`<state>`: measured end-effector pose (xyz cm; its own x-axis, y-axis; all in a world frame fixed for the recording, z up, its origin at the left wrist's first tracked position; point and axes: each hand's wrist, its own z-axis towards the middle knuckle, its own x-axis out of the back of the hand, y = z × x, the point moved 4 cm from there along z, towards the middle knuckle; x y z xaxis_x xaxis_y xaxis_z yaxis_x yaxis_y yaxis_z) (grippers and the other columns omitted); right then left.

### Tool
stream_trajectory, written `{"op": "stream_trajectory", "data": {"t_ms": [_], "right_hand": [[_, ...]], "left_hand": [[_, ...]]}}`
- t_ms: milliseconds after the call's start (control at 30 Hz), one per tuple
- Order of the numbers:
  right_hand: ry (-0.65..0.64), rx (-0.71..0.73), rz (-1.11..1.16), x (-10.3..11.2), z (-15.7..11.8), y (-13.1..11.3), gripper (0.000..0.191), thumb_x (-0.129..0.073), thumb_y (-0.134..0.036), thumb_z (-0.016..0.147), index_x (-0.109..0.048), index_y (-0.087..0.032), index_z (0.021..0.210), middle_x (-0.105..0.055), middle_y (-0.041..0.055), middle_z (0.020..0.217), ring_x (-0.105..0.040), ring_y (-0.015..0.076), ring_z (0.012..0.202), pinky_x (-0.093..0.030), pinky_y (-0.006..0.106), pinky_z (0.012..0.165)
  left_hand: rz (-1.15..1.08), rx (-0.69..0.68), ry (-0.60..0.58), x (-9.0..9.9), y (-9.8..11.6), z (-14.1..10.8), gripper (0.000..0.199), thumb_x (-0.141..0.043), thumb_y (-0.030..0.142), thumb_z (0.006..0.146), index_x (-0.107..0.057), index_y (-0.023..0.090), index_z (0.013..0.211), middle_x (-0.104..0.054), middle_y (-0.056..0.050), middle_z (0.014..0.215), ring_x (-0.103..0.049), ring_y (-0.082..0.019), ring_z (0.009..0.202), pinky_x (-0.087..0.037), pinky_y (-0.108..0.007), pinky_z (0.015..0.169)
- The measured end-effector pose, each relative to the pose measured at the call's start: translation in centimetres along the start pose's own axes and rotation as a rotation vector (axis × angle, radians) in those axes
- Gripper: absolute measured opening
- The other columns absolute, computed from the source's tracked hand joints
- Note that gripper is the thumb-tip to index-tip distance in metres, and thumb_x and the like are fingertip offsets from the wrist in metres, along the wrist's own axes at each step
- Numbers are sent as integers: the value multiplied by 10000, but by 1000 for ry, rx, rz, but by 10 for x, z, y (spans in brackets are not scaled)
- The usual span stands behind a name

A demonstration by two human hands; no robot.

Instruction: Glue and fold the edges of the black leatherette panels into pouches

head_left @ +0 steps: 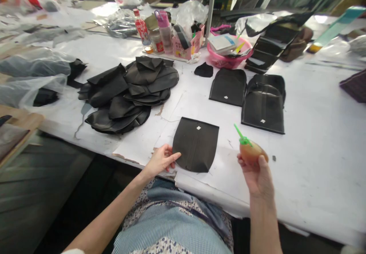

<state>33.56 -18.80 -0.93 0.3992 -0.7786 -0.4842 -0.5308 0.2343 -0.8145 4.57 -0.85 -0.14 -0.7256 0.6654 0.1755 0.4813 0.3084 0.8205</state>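
Note:
A black leather-like panel (197, 147) with a rounded near end lies on the white table in front of me, a small white mark close to its straight far edge. My left hand (162, 159) pinches its left edge, thumb on top and fingers partly hidden beside or beneath it. Off to the right, my right hand (259, 179) is wrapped around an amber squeeze bottle (252, 153) with a green, straw-like tip, raised above the table. Beyond it lie two similar black panels, one (228, 86) beside the other (263, 107), each with a small white mark.
A heap of black pieces (134, 90) spreads at the left, near clear plastic bags (34, 75). Toward the back stand a red-labelled bottle (142, 29), a pink-lidded bottle (164, 33) and a pink basin (227, 59). A metal post (211, 10) rises there. The table's front edge (211, 193) runs before me.

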Motion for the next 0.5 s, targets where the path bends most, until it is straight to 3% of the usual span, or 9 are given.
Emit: {"op": "stream_trajectory", "data": {"t_ms": [133, 233, 400, 500], "right_hand": [[-160, -50, 38, -53, 2, 26, 381, -826, -425, 758, -728, -220, 1064, -737, 74, 1100, -700, 256, 981, -598, 401, 867], [-225, -30, 39, -76, 4, 42, 377, -799, -420, 787, -725, -207, 1089, -725, 74, 1152, -675, 268, 1063, -582, 412, 908], [-235, -14, 8, -80, 8, 52, 382, -788, -388, 802, -709, -196, 1123, -715, 79, 1183, -657, 273, 1111, -573, 404, 921], [-244, -24, 16, -76, 9, 51, 396, -786, -405, 802, -711, -197, 1130, -718, 82, 1180, -658, 282, 1112, -581, 418, 914]], "left_hand": [[-103, 19, 64, -10, 1, 2, 428, -797, 490, 685, -536, 166, 786, -639, 23, 647, -610, -123, 495, -480, -215, 446], [-266, 62, 68, -11, -2, 2, 393, -832, 425, 661, -577, 147, 767, -679, 3, 723, -645, -127, 603, -544, -233, 561], [-677, 143, -60, -17, -6, -4, 329, -856, 277, 681, -625, 139, 870, -727, -37, 898, -689, -139, 826, -568, -253, 805], [-932, 188, -126, -24, -7, -6, 327, -836, 218, 704, -605, 178, 932, -721, -16, 926, -692, -144, 847, -576, -289, 834]]}}
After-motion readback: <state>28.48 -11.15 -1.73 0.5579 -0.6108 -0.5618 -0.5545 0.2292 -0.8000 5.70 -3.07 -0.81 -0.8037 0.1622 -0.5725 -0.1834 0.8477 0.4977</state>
